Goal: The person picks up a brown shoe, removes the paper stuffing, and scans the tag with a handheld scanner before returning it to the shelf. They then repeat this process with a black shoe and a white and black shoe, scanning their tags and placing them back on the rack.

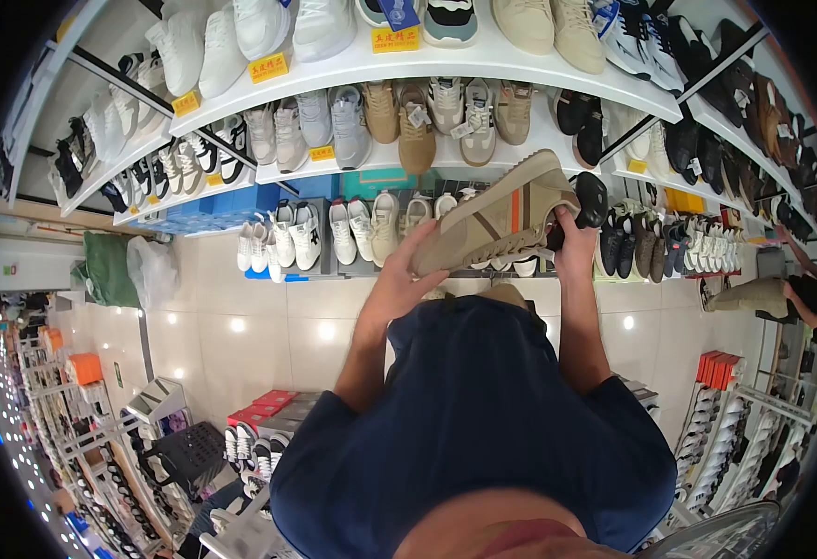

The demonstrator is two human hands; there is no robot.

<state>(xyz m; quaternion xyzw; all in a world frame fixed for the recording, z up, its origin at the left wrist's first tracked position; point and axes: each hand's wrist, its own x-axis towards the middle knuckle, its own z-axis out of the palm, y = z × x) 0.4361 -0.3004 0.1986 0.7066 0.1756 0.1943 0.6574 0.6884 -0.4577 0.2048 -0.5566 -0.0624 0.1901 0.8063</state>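
Note:
A beige sneaker [497, 224] with an orange stripe and brown stripes is held in front of my chest. It is turned on its side, sole edge facing the shelves and laces towards me. My left hand [401, 284] grips its toe end, thumb and fingers apart around it. At the other end, my right hand [574, 240] is closed on the shoe near its ankle opening; some of those fingers are hidden. Just beyond the right hand is a dark rounded object [592, 198] that I cannot make out clearly.
White shelves [483, 70] curve across the front, carrying rows of shoes and yellow labels [396, 39]. More sneakers [343, 233] stand low down, above the tiled floor [324, 331]. Another person [781, 296] is at the far right. A black basket [192, 454] is at lower left.

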